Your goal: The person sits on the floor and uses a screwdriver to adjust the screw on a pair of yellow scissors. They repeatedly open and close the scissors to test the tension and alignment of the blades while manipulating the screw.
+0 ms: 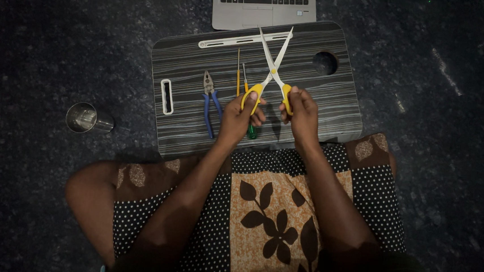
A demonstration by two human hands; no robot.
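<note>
Both hands hold the scissors (pixel 273 70) above the tabletop (pixel 335 103): the left hand (pixel 237 116) is clamped on one yellow handle, the right hand (pixel 302 109) on the other, blades spread wide beyond the fingers. Pliers (pixel 209 102) lie left of the scissors.

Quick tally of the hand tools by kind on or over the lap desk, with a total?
Scissors, yellow-handled, blades open, held by the left hand and the right hand: 1
Pliers, blue-handled: 1
Screwdrivers: 2, one yellow, one with a green handle end
Total: 4
</note>
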